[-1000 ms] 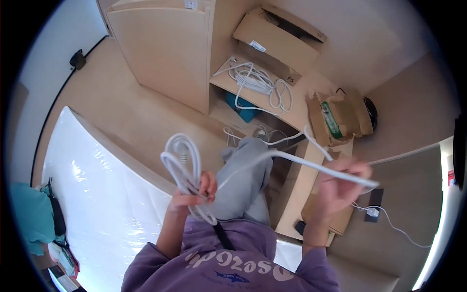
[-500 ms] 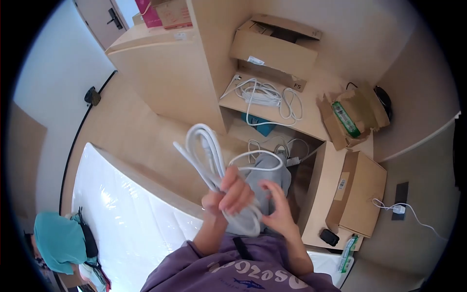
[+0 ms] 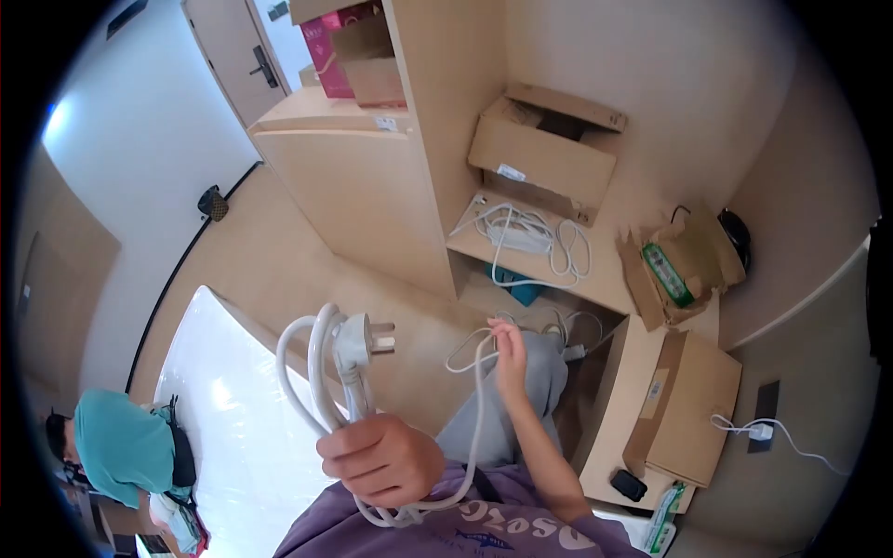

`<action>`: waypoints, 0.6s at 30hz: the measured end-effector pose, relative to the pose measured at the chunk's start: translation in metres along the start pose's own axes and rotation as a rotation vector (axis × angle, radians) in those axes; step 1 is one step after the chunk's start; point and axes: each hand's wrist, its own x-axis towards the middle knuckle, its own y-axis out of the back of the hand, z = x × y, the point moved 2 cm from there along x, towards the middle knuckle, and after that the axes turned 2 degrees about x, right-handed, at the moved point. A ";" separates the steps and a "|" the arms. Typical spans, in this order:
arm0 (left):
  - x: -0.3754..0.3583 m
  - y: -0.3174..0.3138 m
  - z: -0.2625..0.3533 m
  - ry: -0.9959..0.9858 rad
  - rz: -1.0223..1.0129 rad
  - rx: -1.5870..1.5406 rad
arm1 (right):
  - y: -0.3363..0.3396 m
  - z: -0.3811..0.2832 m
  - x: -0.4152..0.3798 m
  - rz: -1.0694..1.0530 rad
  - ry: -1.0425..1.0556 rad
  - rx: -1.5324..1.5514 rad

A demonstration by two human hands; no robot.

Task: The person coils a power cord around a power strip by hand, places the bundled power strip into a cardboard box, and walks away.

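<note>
My left hand (image 3: 383,458) is wrapped round a looped bundle of thick white cable (image 3: 321,367). A white three-pin plug (image 3: 365,340) sticks out above the fist, its pins facing right. From the bundle a length of the same cable (image 3: 478,409) curves below the fist and rises to my right hand (image 3: 508,355). The right hand pinches this length between its fingertips, over my grey trouser leg (image 3: 507,409).
A wooden desk (image 3: 609,279) holds another coiled white power strip (image 3: 521,237) and open cardboard boxes (image 3: 544,153). A plastic-wrapped mattress (image 3: 219,418) lies at left. Another person in a teal top (image 3: 121,442) is at the far left. A small black object (image 3: 628,484) sits at lower right.
The left hand has turned and moved down and left, bringing the plug into clear view. My right hand has risen and closed on the cable. The camera view has shifted.
</note>
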 end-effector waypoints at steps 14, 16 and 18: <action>0.029 0.035 0.043 0.160 0.275 0.398 | 0.000 -0.117 -0.024 -1.209 -0.029 0.066; 0.029 0.045 0.046 0.167 0.313 0.390 | -0.003 -0.058 -0.040 -1.202 -0.116 -0.140; 0.022 0.052 0.046 0.166 0.395 0.395 | -0.003 -0.007 -0.057 -1.122 -0.169 -0.071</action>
